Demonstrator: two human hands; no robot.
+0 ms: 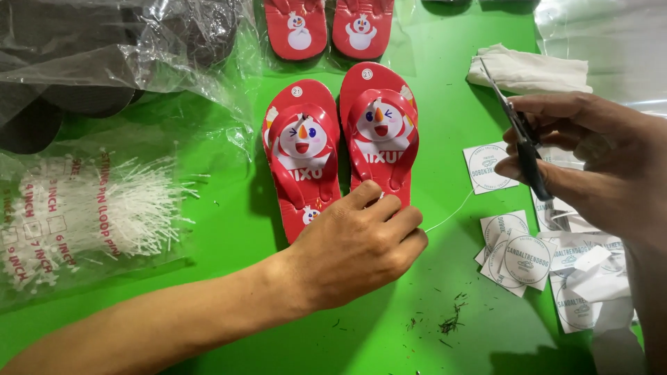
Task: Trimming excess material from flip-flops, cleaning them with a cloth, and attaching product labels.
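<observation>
A pair of small red flip-flops (340, 142) with a cartoon snowman face on each strap lies side by side on the green table. My left hand (358, 250) rests over their near ends, fingers curled, pinching a thin white plastic strand (448, 214) that runs out to the right. My right hand (590, 153) holds black-handled scissors (517, 132), blades pointing up and away, a little right of the strand.
A clear bag of white plastic loop pins (90, 212) lies at the left. Bagged dark slippers (83, 62) sit at the top left. Another red pair (330, 28) lies at the top. Round-printed paper tags (528, 253) and a white cloth (528, 69) are at the right.
</observation>
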